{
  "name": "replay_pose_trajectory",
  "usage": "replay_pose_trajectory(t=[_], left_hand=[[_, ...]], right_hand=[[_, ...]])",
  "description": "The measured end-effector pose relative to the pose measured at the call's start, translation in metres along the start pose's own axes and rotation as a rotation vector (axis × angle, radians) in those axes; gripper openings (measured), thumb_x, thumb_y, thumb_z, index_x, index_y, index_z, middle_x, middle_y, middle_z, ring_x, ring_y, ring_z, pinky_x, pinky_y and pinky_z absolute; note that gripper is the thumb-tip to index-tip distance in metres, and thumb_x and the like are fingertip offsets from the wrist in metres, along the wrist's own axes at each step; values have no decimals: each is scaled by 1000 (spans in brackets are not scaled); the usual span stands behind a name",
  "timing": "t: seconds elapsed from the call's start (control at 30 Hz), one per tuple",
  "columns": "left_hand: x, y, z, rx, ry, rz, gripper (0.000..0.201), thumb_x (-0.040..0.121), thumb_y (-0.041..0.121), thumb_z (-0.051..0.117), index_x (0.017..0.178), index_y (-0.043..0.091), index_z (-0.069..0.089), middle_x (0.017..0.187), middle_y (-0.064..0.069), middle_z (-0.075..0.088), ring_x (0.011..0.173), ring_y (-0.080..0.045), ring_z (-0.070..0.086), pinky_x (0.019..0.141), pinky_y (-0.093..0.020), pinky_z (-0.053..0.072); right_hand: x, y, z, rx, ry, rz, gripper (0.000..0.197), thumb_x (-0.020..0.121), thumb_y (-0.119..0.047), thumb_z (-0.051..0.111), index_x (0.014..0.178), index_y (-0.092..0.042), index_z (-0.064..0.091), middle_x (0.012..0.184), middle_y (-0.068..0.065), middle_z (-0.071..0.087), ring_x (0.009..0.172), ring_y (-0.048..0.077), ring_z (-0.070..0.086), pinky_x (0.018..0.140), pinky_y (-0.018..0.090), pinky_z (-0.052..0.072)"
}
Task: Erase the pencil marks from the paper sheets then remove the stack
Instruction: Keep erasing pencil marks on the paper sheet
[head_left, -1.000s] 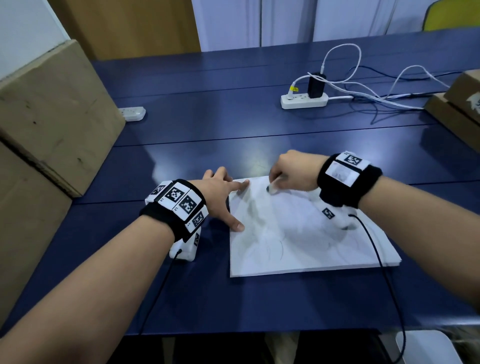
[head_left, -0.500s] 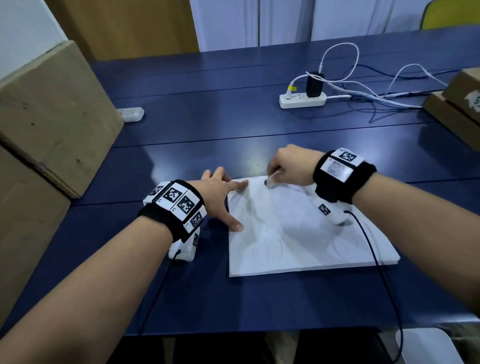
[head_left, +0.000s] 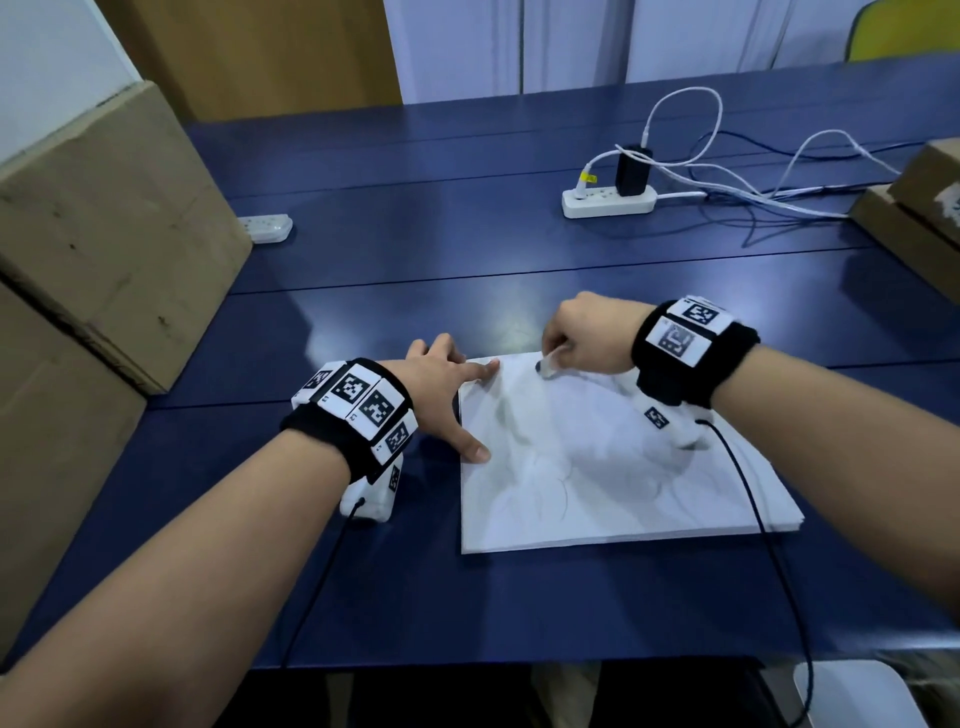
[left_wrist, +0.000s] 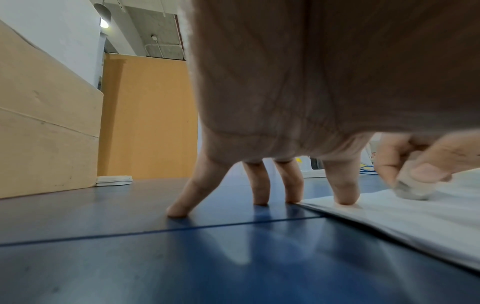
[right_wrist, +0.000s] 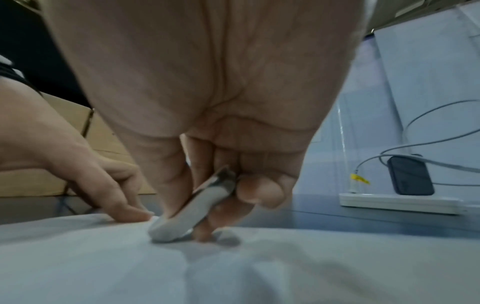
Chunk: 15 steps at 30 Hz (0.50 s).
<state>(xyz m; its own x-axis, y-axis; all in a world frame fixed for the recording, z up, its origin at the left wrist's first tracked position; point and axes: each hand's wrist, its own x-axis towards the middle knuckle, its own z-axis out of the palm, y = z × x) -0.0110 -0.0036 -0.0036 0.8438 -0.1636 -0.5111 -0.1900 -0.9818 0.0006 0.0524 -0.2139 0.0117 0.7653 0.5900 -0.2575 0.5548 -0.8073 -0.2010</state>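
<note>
Paper stack (head_left: 597, 488) on blue table (head_left: 415, 270)

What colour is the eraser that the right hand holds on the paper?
The eraser is white, greyed at its tip; the right wrist view shows it best.

Eraser (head_left: 546, 365) now nearer sheet's far edge.

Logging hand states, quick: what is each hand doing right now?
Left hand: open, fingertips pressing the paper stack.
Right hand: closed, pinching the eraser.
</note>
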Motion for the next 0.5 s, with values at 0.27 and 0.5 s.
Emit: replay_pose_trajectory(t=[0.27,0.5], left_hand=[[0,0,1,2,4,0,117,58,73,78,152,50,12,142,5,25,130,-23,26,103,-50,43],[-17,-6,15,-35,69,69,109,70,77,65,156,40,9,158,4,7,143,-25,15,110,-56,35]], right_hand=[[-29,-14,16,31,-76,-86,21,87,-35,61,87,-17,73,71,2,66,73,18,54,70,35,52],[-34,-20,21,9,-57,-31,21,90,-33,59,83,-18,72,60,-4,55,73,22,56,64,36,49]])
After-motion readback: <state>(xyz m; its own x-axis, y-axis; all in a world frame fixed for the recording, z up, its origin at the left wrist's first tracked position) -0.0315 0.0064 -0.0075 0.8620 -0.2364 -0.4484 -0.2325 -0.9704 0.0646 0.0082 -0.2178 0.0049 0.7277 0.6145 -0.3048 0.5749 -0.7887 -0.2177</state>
